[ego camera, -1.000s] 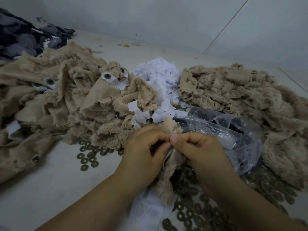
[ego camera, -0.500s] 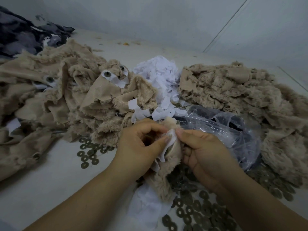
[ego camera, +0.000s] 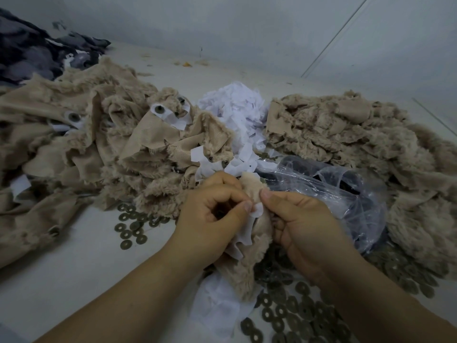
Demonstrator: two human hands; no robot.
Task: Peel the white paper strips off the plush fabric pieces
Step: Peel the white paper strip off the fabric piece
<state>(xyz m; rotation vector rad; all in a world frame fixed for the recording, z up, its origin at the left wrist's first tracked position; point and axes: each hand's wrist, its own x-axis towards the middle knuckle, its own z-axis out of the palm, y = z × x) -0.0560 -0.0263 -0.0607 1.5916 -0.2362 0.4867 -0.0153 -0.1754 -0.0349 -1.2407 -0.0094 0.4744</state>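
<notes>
Between both hands, the paper strip (ego camera: 248,227) hangs lengthwise downward.

A tan plush fabric piece (ego camera: 249,266) hangs between the left hand (ego camera: 212,219) and right hand (ego camera: 304,226), fur side out, its top bunched at the fingertips. A white paper strip (ego camera: 249,229) is partly lifted from it, pinched under the left thumb and trailing down just right of that hand.

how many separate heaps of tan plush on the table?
2. A heap of tan plush at left still carries paper strips; another tan heap lies at right, beyond the plastic bag. More may be hidden.
</notes>
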